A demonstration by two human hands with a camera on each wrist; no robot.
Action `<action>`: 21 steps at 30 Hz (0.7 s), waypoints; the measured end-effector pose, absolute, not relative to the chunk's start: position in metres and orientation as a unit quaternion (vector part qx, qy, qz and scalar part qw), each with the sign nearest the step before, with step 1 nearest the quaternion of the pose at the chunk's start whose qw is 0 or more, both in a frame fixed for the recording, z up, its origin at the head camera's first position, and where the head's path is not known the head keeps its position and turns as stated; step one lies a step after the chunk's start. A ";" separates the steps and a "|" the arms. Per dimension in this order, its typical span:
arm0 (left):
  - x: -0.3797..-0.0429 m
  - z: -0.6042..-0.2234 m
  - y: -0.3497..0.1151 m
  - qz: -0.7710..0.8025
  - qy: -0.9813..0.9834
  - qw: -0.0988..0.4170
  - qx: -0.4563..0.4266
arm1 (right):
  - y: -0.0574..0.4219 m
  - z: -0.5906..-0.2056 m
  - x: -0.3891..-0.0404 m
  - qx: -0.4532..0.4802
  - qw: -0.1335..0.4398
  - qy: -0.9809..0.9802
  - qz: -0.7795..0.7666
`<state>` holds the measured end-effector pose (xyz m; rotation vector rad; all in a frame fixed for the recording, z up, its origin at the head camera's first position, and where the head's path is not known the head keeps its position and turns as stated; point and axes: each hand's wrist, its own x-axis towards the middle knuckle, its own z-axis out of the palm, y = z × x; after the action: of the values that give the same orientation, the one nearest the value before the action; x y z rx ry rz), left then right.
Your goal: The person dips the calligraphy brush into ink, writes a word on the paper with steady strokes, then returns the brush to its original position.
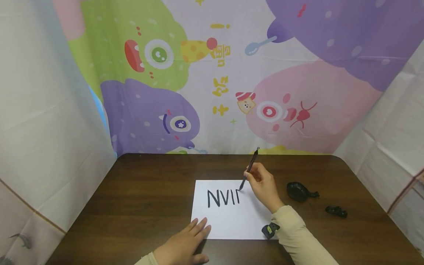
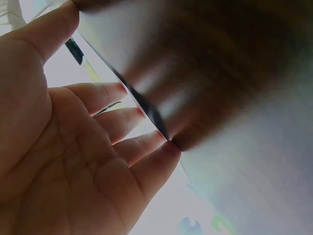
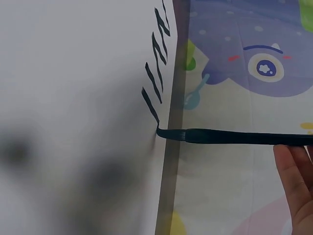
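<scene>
A white sheet of paper (image 1: 235, 222) lies on the dark wooden table. Black strokes (image 1: 222, 198) on it read "NVI", followed by another upright with a short start at its top. My right hand (image 1: 263, 184) pinches a dark ink brush (image 1: 251, 165) over the sheet's upper right. In the right wrist view the bent tip of the brush (image 3: 171, 133) meets the paper at the top of the last stroke. My left hand (image 1: 182, 243) rests with spread fingers at the paper's lower left edge; its straight fingers (image 2: 146, 169) show in the left wrist view.
To the right of the paper sit a black gourd-shaped dish (image 1: 298, 191) and a small black lumpy piece (image 1: 336, 211). A dark wrist camera (image 1: 270, 230) hangs by the right sleeve. Behind the table's far edge hangs a cartoon-printed curtain (image 1: 205, 132), with white cloth (image 1: 49, 110) at the sides.
</scene>
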<state>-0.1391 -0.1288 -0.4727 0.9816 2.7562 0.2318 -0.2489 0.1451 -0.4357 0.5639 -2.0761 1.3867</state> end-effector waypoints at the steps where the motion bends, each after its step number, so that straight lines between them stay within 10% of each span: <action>1: -0.139 -0.472 -0.129 0.079 0.934 0.103 0.333 | 0.145 -0.435 -0.248 0.210 0.290 -0.781 0.512; 21: -0.140 -0.471 -0.128 0.074 0.935 0.105 0.331 | 0.155 -0.449 -0.256 0.209 0.298 -0.799 0.478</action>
<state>-0.1396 -0.1276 -0.4712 0.9755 2.7557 0.2186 -0.2564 0.1554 -0.4486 0.5552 -2.1229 1.2702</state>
